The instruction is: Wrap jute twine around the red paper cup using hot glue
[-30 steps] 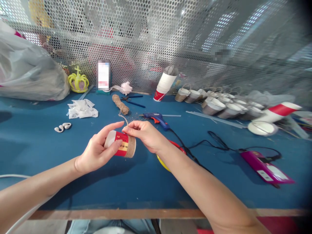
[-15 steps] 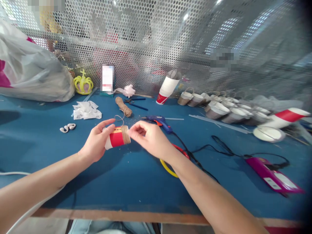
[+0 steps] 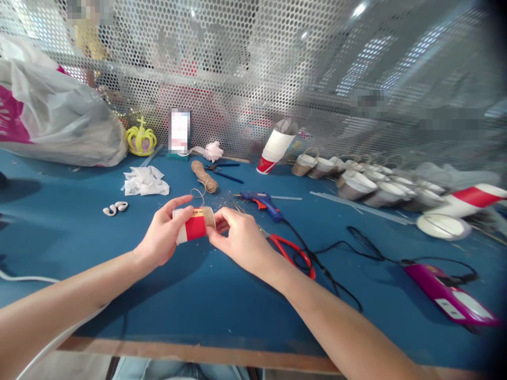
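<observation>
Cup: a red-and-white paper cup (image 3: 195, 226) lay on its side in the air above the near-middle of the desk (image 3: 190, 306), between the two hands.
Twine band: brown twine (image 3: 209, 217) circled the cup's right-hand end, beside the red part.
Left hand: the left hand (image 3: 164, 229) was grasping the cup around its white end, thumb laid along the top and index finger stretched out above it.
Right hand: the right hand (image 3: 233, 229) had its fingers bent, fingertips and thumb touching the twine-wrapped end; whether it gripped the cup or only pressed on it, one could not tell.
Loose strand: a thin loop of twine (image 3: 198, 192) curled up between the cup and the skein (image 3: 204, 177) behind it.
Tools: a blue glue gun (image 3: 261, 201) lay beyond the right hand, red-handled scissors (image 3: 277, 241) beside the right forearm, and blue-handled pliers (image 3: 227, 176) next to the skein.
Left side: crumpled white material (image 3: 146, 181) lay behind a small white curved item (image 3: 115, 208), with a yellow crown (image 3: 140, 138) near a big plastic bag (image 3: 67, 116).
Right side: a tilted stack of paper cups (image 3: 276, 146) stood near a cluster of wrapped cups (image 3: 356, 186); a magenta power strip (image 3: 449, 293) lay nearer.
</observation>
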Available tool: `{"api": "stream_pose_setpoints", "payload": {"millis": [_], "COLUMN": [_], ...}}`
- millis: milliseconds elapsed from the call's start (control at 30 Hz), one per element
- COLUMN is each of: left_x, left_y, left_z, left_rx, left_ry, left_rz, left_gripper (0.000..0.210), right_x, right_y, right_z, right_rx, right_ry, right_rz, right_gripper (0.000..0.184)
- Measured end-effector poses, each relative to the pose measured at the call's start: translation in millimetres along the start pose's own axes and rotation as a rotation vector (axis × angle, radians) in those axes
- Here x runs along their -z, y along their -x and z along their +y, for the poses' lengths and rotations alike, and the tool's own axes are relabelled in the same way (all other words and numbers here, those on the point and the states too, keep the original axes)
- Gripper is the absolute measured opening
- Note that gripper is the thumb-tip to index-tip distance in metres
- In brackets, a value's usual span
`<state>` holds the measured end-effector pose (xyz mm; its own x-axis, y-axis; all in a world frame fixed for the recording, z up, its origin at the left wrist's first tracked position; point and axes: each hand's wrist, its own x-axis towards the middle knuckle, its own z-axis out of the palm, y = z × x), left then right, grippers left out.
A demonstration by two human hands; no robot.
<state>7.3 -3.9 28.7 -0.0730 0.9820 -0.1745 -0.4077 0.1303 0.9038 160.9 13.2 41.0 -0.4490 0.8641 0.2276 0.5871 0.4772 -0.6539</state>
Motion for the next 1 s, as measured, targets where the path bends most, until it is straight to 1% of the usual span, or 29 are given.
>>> {"api": "stream_pose_setpoints", "payload": {"millis": [133, 267, 367, 467, 567, 633, 767, 867, 1000], "left_x": [2.2, 5.0, 7.0, 10.0, 13.4, 15.0, 16.2, 17.0, 17.7], "left_y": [1, 5, 7, 9, 8, 6, 1, -2, -4], "left_z": [-4, -11, -16, -20, -23, -24, -20, -15, -12], "left_rx": [-0.076, -0.172, -0.268, -0.426, -0.498, -0.494, -0.428, -0.363, -0.293], "left_ry": [-0.034, -0.155, -0.284, -0.43, -0.57, -0.61, -0.538, -0.466, -0.433], "left_rz": [-0.03, -0.124, -0.21, -0.283, -0.348, -0.379, -0.416, -0.418, -0.416], "left_gripper": [0.051, 0.049, 0.046, 0.043, 0.043, 0.047, 0.058, 0.05, 0.044], "right_x": [3, 7, 11, 12, 9, 8, 9, 7, 5], "right_y": [2, 14, 25, 31, 30, 28, 29, 31, 31], "right_z": [-4, -8, -6, 2, 10, 13, 16, 20, 26], "right_rx": [-0.012, -0.023, 0.007, -0.02, -0.086, -0.054, 0.171, 0.315, 0.412], "right_ry": [-0.056, -0.047, -0.026, -0.136, -0.302, -0.316, -0.181, -0.101, 0.006], "right_rz": [-0.021, 0.032, 0.06, 0.081, 0.109, 0.128, 0.146, 0.114, 0.086], "right_gripper": [0.003, 0.006, 0.008, 0.012, 0.014, 0.014, 0.011, 0.006, 0.006]}}
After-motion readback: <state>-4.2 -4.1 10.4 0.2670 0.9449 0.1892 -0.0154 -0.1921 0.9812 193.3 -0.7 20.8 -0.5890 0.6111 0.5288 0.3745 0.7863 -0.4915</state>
